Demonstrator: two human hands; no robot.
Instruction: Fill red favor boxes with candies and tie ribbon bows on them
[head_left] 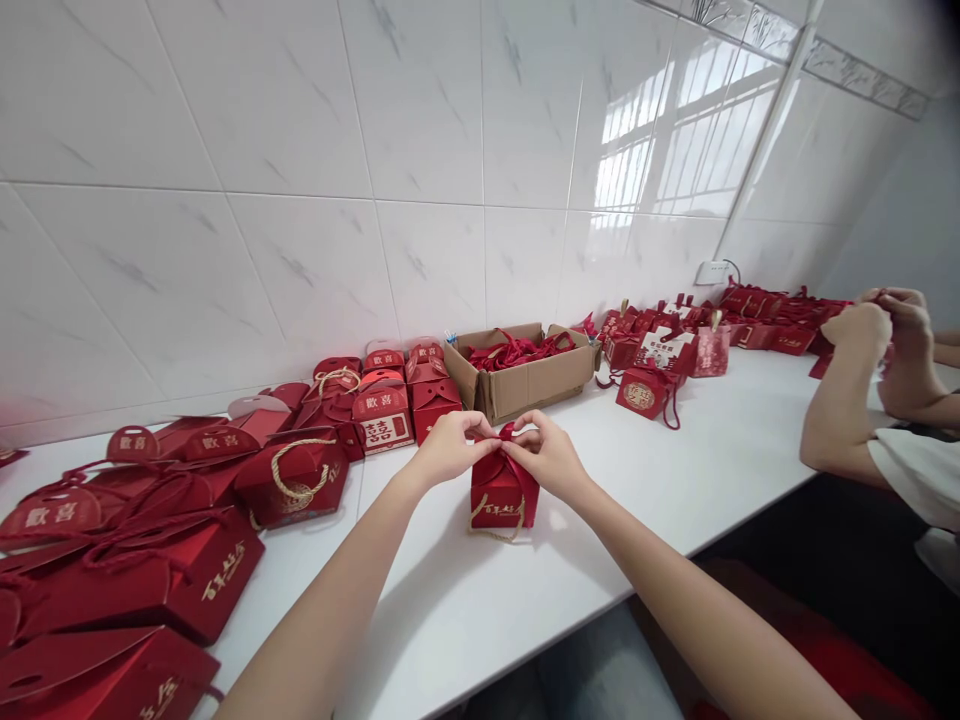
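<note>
A small red gift box with gold lettering stands upright on the white table in front of me. A red ribbon is gathered at its top, and a twisted gold cord hangs down its front. My left hand pinches the ribbon from the left, thumb against fingers. From the right, my right hand closes its fingertips on the same ribbon. Both sets of fingertips nearly meet above the box, partly hiding the knot or loop between them.
Behind the box stands an open cardboard box of red ribbons. Red gift boxes crowd the left; more gift boxes stand at the right rear. A co-worker's hands are raised at far right. A tiled wall backs the table.
</note>
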